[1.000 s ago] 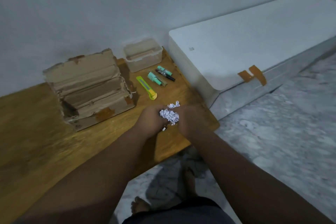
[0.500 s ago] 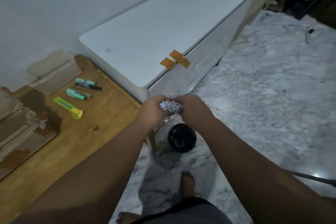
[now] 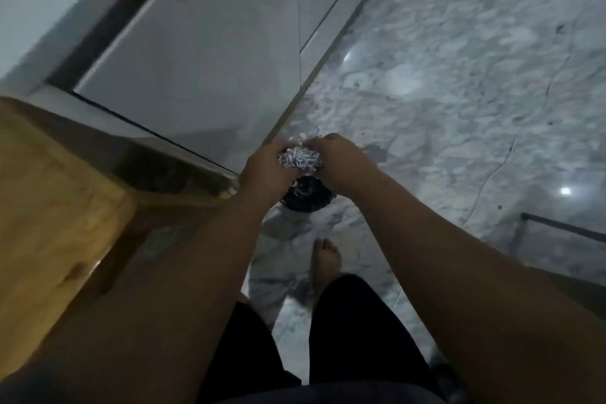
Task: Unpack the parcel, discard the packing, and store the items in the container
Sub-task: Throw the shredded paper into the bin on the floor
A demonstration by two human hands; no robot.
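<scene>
A wad of white shredded paper packing [image 3: 300, 158] is cupped between my left hand [image 3: 262, 170] and my right hand [image 3: 341, 162], both closed around it. The wad hangs directly above a small round black bin [image 3: 306, 197] that stands on the floor, mostly hidden under my hands. The cardboard parcel, the pens, the cutter and the storage container are out of view.
The corner of the wooden table [image 3: 49, 193] lies at the left. A white cabinet [image 3: 203, 69] stands beyond it. Marble floor [image 3: 459, 75] spreads to the right. My bare foot [image 3: 326, 257] is just behind the bin.
My view has swung down and to the right, away from the table. Both hands carried the paper wad off the table edge and now hold it over the black bin.
</scene>
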